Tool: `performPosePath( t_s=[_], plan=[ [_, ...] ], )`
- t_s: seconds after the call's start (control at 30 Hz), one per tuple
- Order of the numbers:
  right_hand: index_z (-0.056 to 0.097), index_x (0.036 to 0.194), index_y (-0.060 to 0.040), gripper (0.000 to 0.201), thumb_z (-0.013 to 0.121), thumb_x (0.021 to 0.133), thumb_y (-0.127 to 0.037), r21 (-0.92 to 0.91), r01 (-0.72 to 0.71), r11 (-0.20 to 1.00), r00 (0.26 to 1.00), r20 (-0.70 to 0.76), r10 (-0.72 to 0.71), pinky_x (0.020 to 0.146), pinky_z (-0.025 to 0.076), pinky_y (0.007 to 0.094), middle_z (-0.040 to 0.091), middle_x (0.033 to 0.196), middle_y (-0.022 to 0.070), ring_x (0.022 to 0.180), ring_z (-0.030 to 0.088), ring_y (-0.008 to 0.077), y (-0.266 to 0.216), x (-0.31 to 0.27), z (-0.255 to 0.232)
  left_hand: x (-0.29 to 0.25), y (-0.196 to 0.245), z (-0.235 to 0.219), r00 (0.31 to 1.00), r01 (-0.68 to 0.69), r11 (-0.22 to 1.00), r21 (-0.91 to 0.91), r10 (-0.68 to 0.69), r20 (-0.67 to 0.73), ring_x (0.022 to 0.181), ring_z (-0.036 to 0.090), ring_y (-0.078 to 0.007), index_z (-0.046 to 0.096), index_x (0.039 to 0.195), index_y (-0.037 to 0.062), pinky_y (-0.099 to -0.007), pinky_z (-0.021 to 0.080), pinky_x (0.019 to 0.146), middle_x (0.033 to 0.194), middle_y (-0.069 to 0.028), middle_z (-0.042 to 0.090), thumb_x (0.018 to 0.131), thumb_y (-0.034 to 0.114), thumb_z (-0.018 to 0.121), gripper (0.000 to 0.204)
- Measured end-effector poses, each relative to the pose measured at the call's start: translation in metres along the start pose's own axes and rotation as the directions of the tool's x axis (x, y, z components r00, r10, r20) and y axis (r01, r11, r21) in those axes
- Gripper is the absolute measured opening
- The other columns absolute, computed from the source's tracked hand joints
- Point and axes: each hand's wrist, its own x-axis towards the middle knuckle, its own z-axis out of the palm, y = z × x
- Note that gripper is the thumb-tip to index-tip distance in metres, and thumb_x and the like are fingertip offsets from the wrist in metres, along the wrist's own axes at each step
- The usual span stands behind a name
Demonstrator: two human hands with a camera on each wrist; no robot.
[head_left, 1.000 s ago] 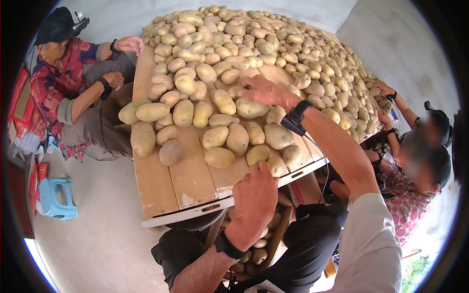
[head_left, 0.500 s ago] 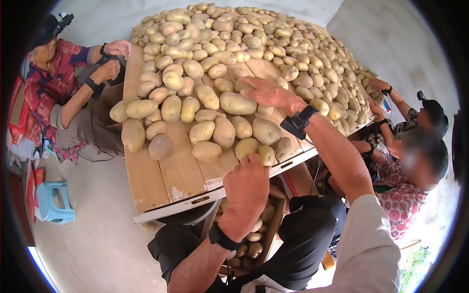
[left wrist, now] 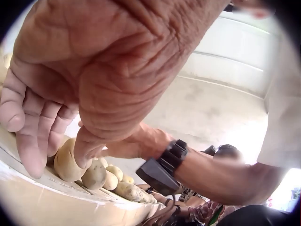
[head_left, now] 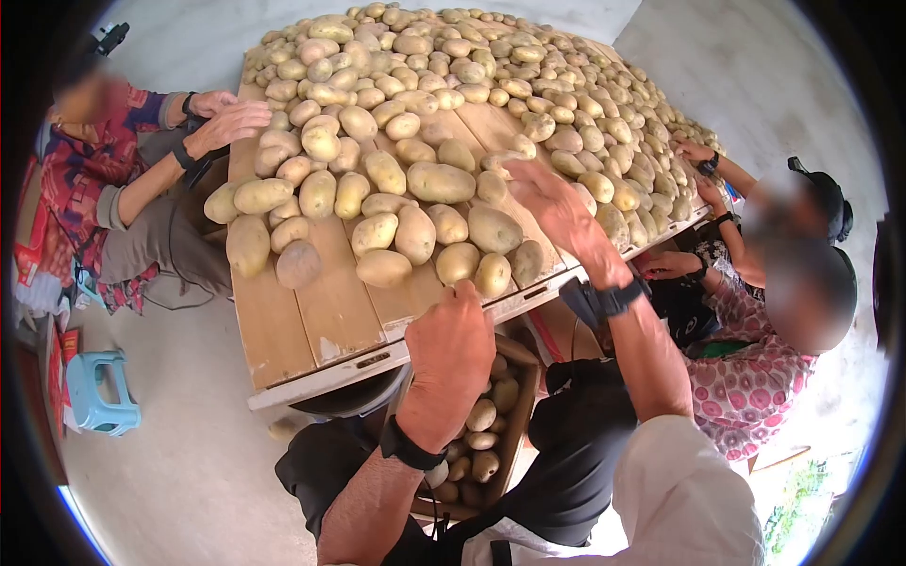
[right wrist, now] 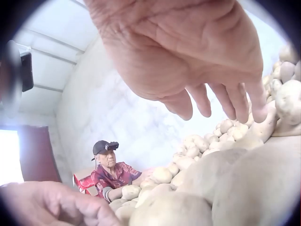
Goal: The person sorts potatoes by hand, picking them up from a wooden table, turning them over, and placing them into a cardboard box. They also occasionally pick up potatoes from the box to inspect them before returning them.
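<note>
Many potatoes (head_left: 441, 182) lie spread over a board table (head_left: 344, 330). My left hand (head_left: 451, 354) hangs at the near table edge, its fingertips right at a small potato (head_left: 493, 275). In the left wrist view, the thumb overlaps a potato (left wrist: 68, 161), while the other fingers extend loosely above the boards. My right hand (head_left: 559, 209) is stretched over the potatoes, palm down, with spread fingers. Its fingertips reach an elongated potato (right wrist: 264, 123) in the right wrist view. Neither hand has its fingers curled round a potato.
A crate (head_left: 514, 443) with potatoes stands below the table edge, between the knees. One person (head_left: 113, 174) sits at the left end, hands at the board's edge. Two more people (head_left: 755, 349) sit along the right side. A blue stool (head_left: 102, 394) stands on the floor.
My right hand has moved right and nearer to me, off the large potatoes. My left hand keeps its place at the edge. The head view has shifted slightly.
</note>
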Motion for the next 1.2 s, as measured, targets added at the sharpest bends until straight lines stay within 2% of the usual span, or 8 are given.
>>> performPosePath(
  t_s=[0.2, 0.3, 0.7, 0.83, 0.93, 1.0, 1.1, 1.2],
  plan=[
    [0.046, 0.150, -0.0030, 0.063, 0.066, 0.098, -0.032, 0.089, -0.124, 0.988, 0.991, -0.047, 0.129, 0.113, 0.041, 0.0383, 0.054, 0.146, 0.0249, 0.138, 0.051, 0.0343, 0.022, -0.067, 0.011, -0.014, 0.002, -0.016, 1.000, -0.007, 1.000, 0.029, 0.007, -0.023, 0.083, 0.072, -0.0347, 0.060, 0.107, 0.0019, -0.0453, 0.057, 0.070, 0.094, -0.0141, 0.069, 0.090, 0.025, 0.074, 0.032],
    [0.045, 0.148, 0.0020, 0.079, 0.073, 0.087, -0.040, -0.166, -0.173, 0.971, 0.982, 0.046, 0.183, 0.113, 0.041, 0.0432, 0.054, 0.144, 0.0257, 0.135, 0.051, 0.0393, 0.016, -0.079, 0.016, -0.023, 0.000, -0.024, 0.998, -0.008, 0.998, 0.064, 0.012, -0.056, 0.082, 0.073, -0.0326, 0.059, 0.103, 0.0039, -0.0430, 0.059, 0.068, 0.092, -0.0127, 0.068, 0.091, 0.026, 0.073, 0.029],
    [0.064, 0.126, -0.0070, 0.052, 0.081, 0.080, -0.025, -0.366, -0.065, 0.928, 0.997, -0.070, 0.042, 0.107, 0.046, 0.0455, 0.057, 0.131, 0.0210, 0.123, 0.055, 0.0415, 0.040, -0.110, 0.035, -0.076, -0.005, -0.054, 0.991, 0.114, 0.993, 0.015, -0.113, -0.069, 0.095, 0.069, -0.0379, 0.066, 0.106, 0.0025, -0.0474, 0.053, 0.082, 0.095, -0.0170, 0.073, 0.093, 0.027, 0.072, 0.028],
    [0.065, 0.124, -0.0069, 0.049, 0.082, 0.081, -0.025, -0.317, -0.043, 0.947, 0.988, -0.154, -0.006, 0.104, 0.047, 0.0443, 0.059, 0.126, 0.0173, 0.121, 0.056, 0.0366, 0.034, -0.119, 0.036, -0.077, -0.017, -0.058, 0.989, 0.143, 0.989, 0.037, -0.142, -0.043, 0.096, 0.070, -0.0388, 0.069, 0.107, 0.0029, -0.0471, 0.054, 0.084, 0.101, -0.0200, 0.074, 0.094, 0.027, 0.071, 0.028],
    [0.068, 0.117, -0.0075, 0.036, 0.077, 0.090, -0.030, 0.113, 0.145, 0.983, 0.944, -0.314, -0.103, 0.095, 0.050, 0.0425, 0.063, 0.115, 0.0124, 0.107, 0.062, 0.0291, 0.015, -0.141, 0.035, -0.073, -0.019, -0.062, 0.982, 0.172, 0.981, -0.092, -0.178, -0.066, 0.098, 0.070, -0.0388, 0.071, 0.109, 0.0023, -0.0463, 0.054, 0.086, 0.105, -0.0210, 0.074, 0.094, 0.028, 0.070, 0.029],
    [0.061, 0.127, -0.0084, 0.039, 0.058, 0.104, -0.039, 0.761, -0.158, 0.630, 0.960, -0.031, 0.279, 0.084, 0.053, 0.0380, 0.065, 0.106, 0.0111, 0.097, 0.066, 0.0254, -0.013, -0.160, 0.022, -0.067, -0.026, -0.051, 0.988, 0.099, 0.988, -0.120, -0.111, -0.103, 0.088, 0.073, -0.0330, 0.071, 0.109, 0.0001, -0.0424, 0.055, 0.082, 0.102, -0.0204, 0.075, 0.095, 0.024, 0.069, 0.028],
    [0.055, 0.130, -0.0077, 0.041, 0.046, 0.109, -0.042, 0.940, -0.128, 0.315, 0.985, 0.083, 0.154, 0.079, 0.056, 0.0392, 0.066, 0.104, 0.0154, 0.091, 0.067, 0.0272, 0.002, -0.162, 0.035, -0.056, -0.027, -0.037, 0.997, 0.033, 0.918, -0.394, -0.055, -0.045, 0.069, 0.067, -0.0150, 0.068, 0.109, -0.0040, -0.0312, 0.054, 0.070, 0.089, -0.0130, 0.072, 0.098, 0.014, 0.065, 0.021],
    [0.056, 0.127, -0.0059, 0.035, 0.041, 0.111, -0.033, 0.984, -0.170, 0.053, 0.977, 0.162, 0.136, 0.075, 0.059, 0.0429, 0.065, 0.107, 0.0189, 0.091, 0.067, 0.0309, -0.003, -0.165, 0.044, -0.062, 0.000, -0.045, 0.998, 0.053, 0.855, -0.515, -0.031, 0.051, 0.069, 0.065, -0.0142, 0.066, 0.112, -0.0039, -0.0308, 0.054, 0.069, 0.087, -0.0099, 0.070, 0.099, 0.012, 0.064, 0.021]
  ],
)
